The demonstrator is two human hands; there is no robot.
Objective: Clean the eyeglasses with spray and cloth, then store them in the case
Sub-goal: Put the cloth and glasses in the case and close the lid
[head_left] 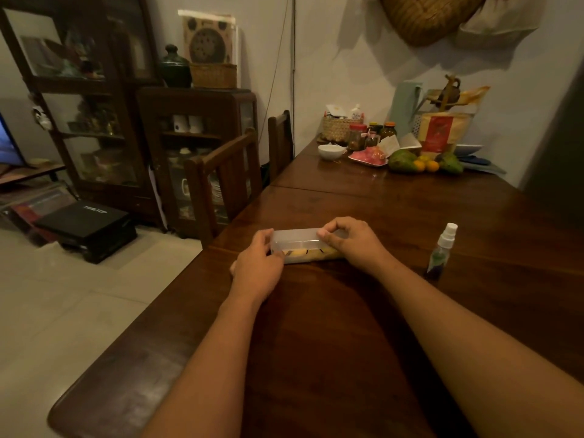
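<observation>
- Head view: both bare forearms reach out over a dark wooden table (347, 327).
- Translucent plastic case (300, 240) lies lengthwise on the table between the hands; lid tilted partly up. Something yellow with dark marks shows through the front wall; too blurred to tell whether it is cloth or eyeglasses.
- Left hand (257, 263): fingers curled round the case's left end, thumb at the front edge, gripping.
- Right hand (350, 240): fingertips and thumb pinching the lid's right end, knuckles raised.
- Spray bottle (441, 251), small, clear with white nozzle, stands upright on the table right of the right hand, apart from it.
- Far end of table: white bowl (331, 151), jars (357, 136), fruit (422, 162), woven basket (336, 128).
- Wooden chair (221, 178) at the table's left side; dark glass-front cabinet (196, 147) behind.
</observation>
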